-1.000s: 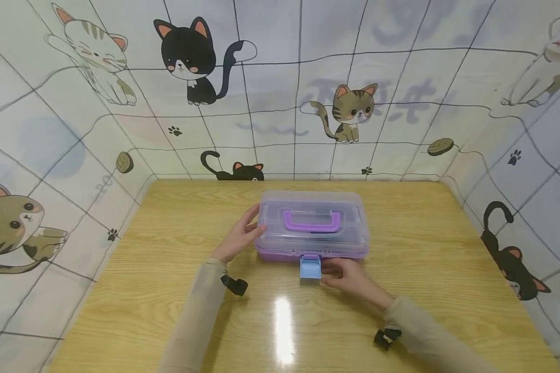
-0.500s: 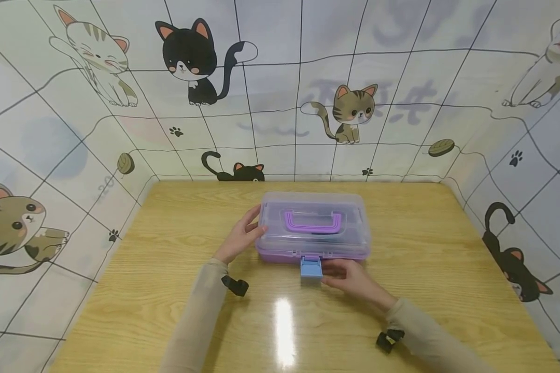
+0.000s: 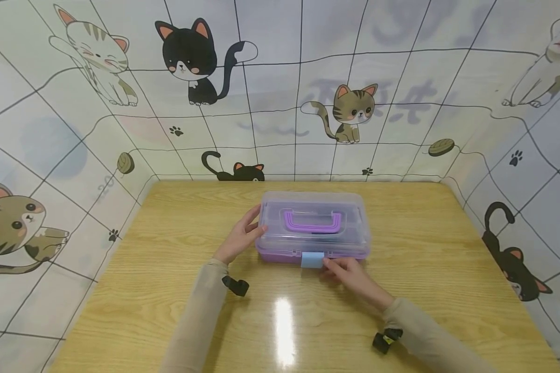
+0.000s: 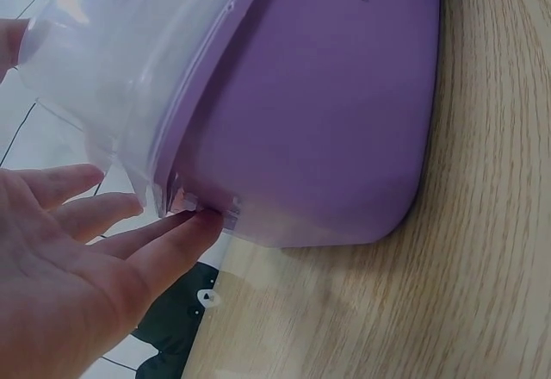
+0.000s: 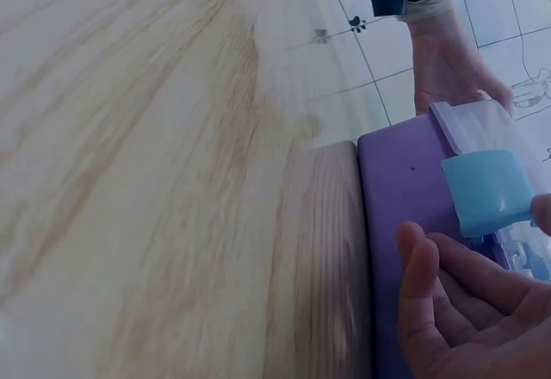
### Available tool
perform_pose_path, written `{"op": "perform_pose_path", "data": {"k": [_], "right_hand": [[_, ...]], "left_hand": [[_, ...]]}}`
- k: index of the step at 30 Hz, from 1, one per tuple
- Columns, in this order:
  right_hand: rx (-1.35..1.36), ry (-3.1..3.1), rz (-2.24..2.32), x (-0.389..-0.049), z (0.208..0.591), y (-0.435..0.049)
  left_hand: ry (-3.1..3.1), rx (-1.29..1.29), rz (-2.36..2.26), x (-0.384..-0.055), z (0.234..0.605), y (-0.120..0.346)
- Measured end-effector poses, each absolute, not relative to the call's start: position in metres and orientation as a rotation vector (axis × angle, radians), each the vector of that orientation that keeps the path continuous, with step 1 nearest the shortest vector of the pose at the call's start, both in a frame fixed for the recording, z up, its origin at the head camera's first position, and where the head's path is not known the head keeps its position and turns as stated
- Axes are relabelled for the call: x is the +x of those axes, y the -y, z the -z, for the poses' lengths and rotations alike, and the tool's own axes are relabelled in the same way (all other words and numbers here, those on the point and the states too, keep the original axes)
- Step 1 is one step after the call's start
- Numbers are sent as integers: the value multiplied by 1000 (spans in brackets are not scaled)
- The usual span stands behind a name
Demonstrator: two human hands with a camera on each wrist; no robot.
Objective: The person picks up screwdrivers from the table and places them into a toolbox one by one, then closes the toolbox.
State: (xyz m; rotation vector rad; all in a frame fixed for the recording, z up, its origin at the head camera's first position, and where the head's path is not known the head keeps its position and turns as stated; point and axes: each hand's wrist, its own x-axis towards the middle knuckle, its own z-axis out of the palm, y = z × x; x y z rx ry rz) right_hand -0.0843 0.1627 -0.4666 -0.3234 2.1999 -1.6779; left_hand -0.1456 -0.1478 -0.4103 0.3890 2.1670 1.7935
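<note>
A purple plastic storage box (image 3: 280, 256) with a translucent lid (image 3: 303, 243) and a purple handle (image 3: 312, 228) sits on the table, its lid down. My left hand (image 3: 240, 237) rests against the box's left end. In the left wrist view, its extended fingers (image 4: 176, 245) touch around the rim at a corner, with the thumb on the lid. At the front, the light-blue latch (image 3: 312, 260) shows its outer face. My right hand's thumb (image 5: 542, 212) touches the latch's edge, while its other fingers (image 5: 422, 267) bend loosely below, apart from it. My right hand (image 3: 354, 277) is beside the box front.
The wood-grain table (image 3: 424, 248) spreads around the box. Cat-patterned walls (image 3: 280, 124) border its back and both sides. Each sleeved wrist carries a black camera mount, such as the left mount (image 3: 235, 285).
The blue latch, earlier tilted outward with its inner side showing, has swung up toward the box front. My right thumb has moved onto its edge. My left hand and the box stay put.
</note>
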Motion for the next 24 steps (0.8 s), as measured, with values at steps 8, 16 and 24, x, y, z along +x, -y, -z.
{"op": "perform_pose_path", "data": {"k": [8,16,24], "right_hand": [[-168,-2122,1736,-85,464,-158],[-215,-2191,1649,-86,464,-160],[-75,-2198,1715,-83,464,-151]], "left_hand": [[-2165,394,-1815,-147,415,148],[-2168,389,-1793,-148,414,148],[-2173,387,-1828,-160,442,150]]}}
